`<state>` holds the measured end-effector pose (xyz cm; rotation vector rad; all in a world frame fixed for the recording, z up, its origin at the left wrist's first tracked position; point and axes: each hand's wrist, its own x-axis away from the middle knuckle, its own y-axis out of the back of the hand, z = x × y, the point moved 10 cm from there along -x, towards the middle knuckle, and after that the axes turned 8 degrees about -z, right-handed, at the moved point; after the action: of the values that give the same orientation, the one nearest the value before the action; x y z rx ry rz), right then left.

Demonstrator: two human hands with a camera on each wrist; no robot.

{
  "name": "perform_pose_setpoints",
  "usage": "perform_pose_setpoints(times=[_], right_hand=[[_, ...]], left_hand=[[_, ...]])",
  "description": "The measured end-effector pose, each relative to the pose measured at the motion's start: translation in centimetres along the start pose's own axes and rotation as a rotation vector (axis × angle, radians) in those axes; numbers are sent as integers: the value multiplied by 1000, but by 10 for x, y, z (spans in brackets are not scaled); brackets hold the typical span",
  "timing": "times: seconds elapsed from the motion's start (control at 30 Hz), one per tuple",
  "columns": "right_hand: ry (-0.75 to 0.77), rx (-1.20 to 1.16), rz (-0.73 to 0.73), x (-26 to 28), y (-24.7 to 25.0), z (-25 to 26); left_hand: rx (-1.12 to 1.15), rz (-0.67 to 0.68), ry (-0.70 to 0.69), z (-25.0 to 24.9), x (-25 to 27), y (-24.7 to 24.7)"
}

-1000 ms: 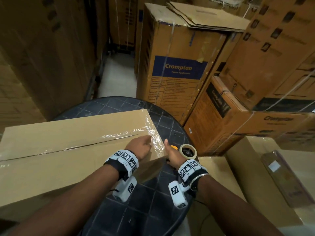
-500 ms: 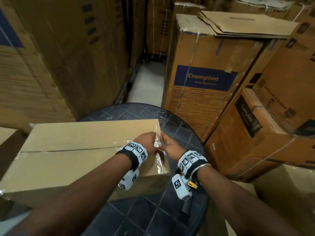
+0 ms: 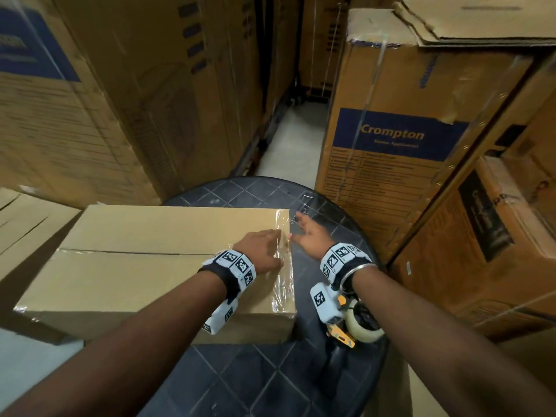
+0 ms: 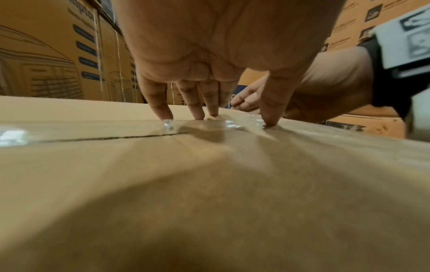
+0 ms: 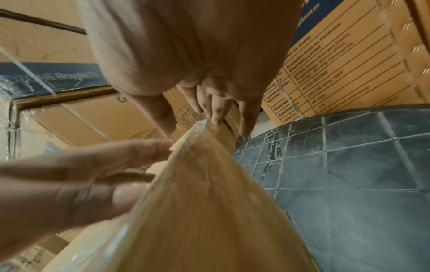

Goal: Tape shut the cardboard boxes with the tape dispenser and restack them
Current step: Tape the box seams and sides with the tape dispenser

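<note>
A plain cardboard box point(image 3: 144, 284) lies on the round dark tiled table point(image 3: 270, 380), its top seam point(image 4: 104, 138) covered with clear tape point(image 3: 284, 266) that wraps over the right end. My left hand point(image 3: 264, 248) rests on the box top by that end, fingertips point(image 4: 197, 116) pressing the tape down. My right hand point(image 3: 305, 233) is beside the box's right end, fingers straight and touching the taped edge point(image 5: 202, 125) near the far corner. The tape dispenser point(image 3: 361, 326) lies on the table under my right wrist, held by neither hand.
Tall printed cartons point(image 3: 391, 130) stand close behind and to the right of the table, and more cartons point(image 3: 105, 100) wall in the left. A narrow strip of pale floor point(image 3: 288, 145) runs between them. Another plain box point(image 3: 27, 224) sits low at the left.
My right hand has slid from beside the left hand along the box's end toward the far corner. The left hand stays pressing the tape. The dispenser now shows lying on the table.
</note>
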<state>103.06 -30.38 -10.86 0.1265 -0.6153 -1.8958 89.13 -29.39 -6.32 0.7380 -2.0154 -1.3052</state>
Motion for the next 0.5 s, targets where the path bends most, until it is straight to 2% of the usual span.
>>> perform_pose_setpoints(times=[0.1,0.23,0.5], right_hand=[[30,100,25,-19,3,17],[-15,121,92,-38,-5,15],[-14,-56,62,-37,-17,-2]], left_hand=[[-39,-3,-20,-3,-1,-1],[-61,-10,-10,-3,-2,-2],[-73,-23,-15,-2,-9,-7]])
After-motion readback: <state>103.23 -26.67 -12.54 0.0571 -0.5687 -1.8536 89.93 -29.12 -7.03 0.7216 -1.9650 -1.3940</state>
